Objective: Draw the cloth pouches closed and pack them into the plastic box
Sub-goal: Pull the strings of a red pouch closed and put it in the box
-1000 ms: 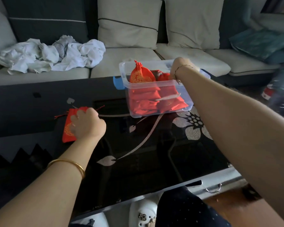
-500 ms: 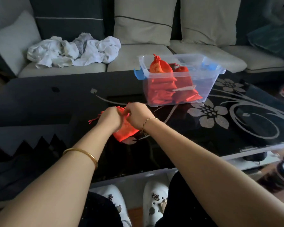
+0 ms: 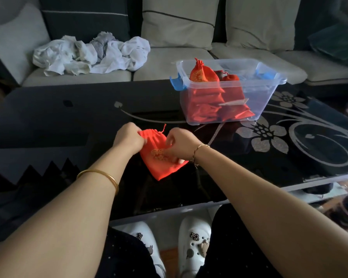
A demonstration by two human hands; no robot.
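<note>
Red cloth, soft and thin, makes the pouch [image 3: 157, 166]. It is low over the dark, shiny counter [image 3: 84, 121], near the front edge, between both hands. I cannot tell if it touches the glass. The left hand [image 3: 129, 138] pinches the top corner by the mouth. The right hand [image 3: 179, 146] has its fingers curled on the pouch's right side, by the gold pattern. A thin red cord [image 3: 164, 128] pokes up from the mouth.

I think the pouch is very light and floppy. It will bend and crumple but not break. The best place to hold is the bunched top, and the cords are the part to pull. The mouth does not look tight yet.

The box [image 3: 269, 97] is clear plastic, hard and smooth, with blue clips. It stands farther back on the right, well apart from the hands. More red pouches [image 3: 204, 76] lie inside, and one plump one sticks up above the rim.
</note>
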